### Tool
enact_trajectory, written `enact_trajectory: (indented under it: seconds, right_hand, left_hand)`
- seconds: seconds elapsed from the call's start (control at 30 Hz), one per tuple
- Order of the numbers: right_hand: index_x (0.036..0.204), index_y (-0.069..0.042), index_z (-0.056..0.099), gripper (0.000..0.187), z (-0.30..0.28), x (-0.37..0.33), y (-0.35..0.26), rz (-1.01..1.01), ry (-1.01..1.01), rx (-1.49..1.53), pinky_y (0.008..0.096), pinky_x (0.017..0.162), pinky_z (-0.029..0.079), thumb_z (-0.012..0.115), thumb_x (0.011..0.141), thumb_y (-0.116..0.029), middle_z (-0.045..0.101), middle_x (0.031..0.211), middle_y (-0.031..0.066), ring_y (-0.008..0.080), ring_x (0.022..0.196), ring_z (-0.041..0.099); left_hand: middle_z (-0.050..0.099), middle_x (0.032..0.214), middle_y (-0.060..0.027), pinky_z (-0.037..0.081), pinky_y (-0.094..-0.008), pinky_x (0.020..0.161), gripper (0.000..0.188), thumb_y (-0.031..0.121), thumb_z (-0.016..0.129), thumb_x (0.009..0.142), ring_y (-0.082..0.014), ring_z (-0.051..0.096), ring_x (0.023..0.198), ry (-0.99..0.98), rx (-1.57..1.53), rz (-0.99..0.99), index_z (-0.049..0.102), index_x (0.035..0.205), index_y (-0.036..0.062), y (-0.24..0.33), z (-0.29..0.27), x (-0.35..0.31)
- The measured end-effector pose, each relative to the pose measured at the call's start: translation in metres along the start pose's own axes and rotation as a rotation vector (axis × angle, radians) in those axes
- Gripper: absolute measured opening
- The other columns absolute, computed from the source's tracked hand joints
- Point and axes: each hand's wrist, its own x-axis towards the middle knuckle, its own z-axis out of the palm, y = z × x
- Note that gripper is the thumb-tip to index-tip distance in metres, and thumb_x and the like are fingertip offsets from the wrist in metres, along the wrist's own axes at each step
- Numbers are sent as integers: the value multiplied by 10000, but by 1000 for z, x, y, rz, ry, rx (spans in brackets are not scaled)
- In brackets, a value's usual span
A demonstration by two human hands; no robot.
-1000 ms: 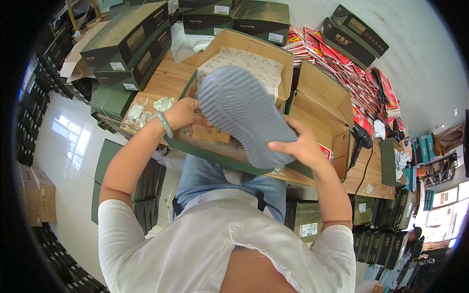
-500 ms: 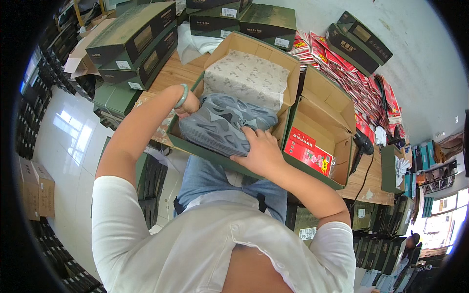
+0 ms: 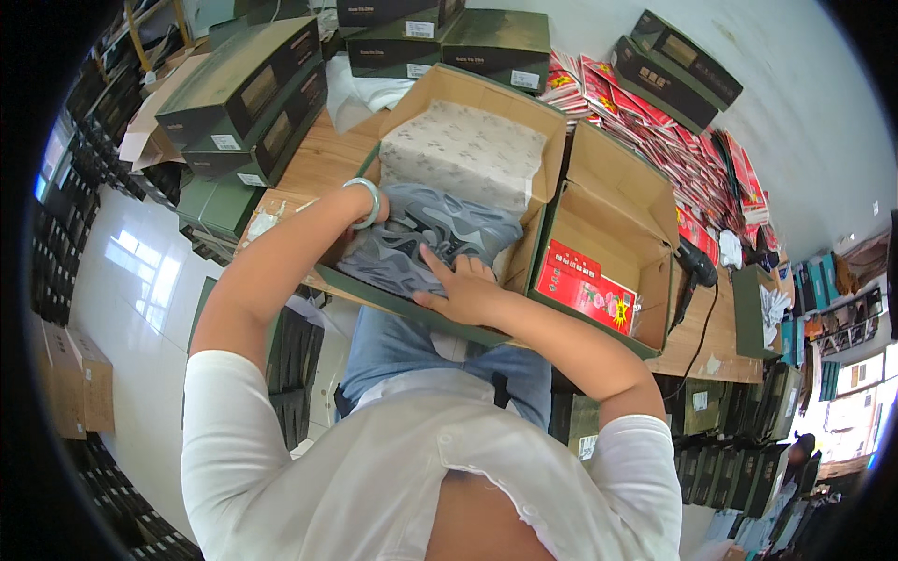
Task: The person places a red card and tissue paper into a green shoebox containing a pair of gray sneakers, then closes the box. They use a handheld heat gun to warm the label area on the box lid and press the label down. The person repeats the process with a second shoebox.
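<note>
We see our right hand (image 3: 465, 292) with its fingers spread and thumb apart, resting over the near edge of a pair of grey shoes (image 3: 385, 260). Our left hand (image 3: 381, 208), a pale green bangle (image 3: 376, 198) at its wrist, reaches to the shoes' left end; its fingertips are hidden, so we cannot tell whether they grip. The shoes lie side by side inside an open green shoe box (image 3: 412, 307), patterned paper (image 3: 463, 150) folded back against its raised lid. Just right, a second open box (image 3: 613, 178) holds red cards (image 3: 585, 288). Beyond it, a black hair dryer (image 3: 694, 265) lies on the wooden desk (image 3: 323, 161).
</note>
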Motion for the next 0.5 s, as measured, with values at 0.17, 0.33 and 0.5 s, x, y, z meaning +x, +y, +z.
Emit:
enact_trajectory:
  seconds: [0.17, 0.33, 0.5]
  right_hand:
    - [1588, -184, 197, 876, 11, 6, 2, 93, 154, 188, 532, 1037, 307, 485, 916, -667, 404, 1396, 277, 440, 1283, 370]
    - [1135, -45, 644, 263, -17, -25, 53, -188, 791, 389, 401, 950, 485, 601, 922, -194, 636, 1147, 182, 347, 1087, 607]
    - [1219, -113, 636, 342, -32, -62, 239, 471, 645, 398, 425, 936, 507, 628, 897, -231, 660, 1193, 192, 361, 1103, 633]
  left_hand:
    - [481, 1371, -284, 436, -529, 993, 483, 233, 585, 920, -444, 512, 1233, 645, -371, -256, 438, 1342, 49, 73, 14, -55]
    - [246, 1569, -267, 235, -576, 1160, 665, 386, 576, 955, -450, 224, 1459, 885, -333, 162, 313, 1528, 175, 92, 65, -33]
    - [200, 1616, -194, 210, -568, 1175, 607, 393, 513, 984, -453, 160, 1480, 778, -212, 185, 341, 1530, 192, 98, 64, -13]
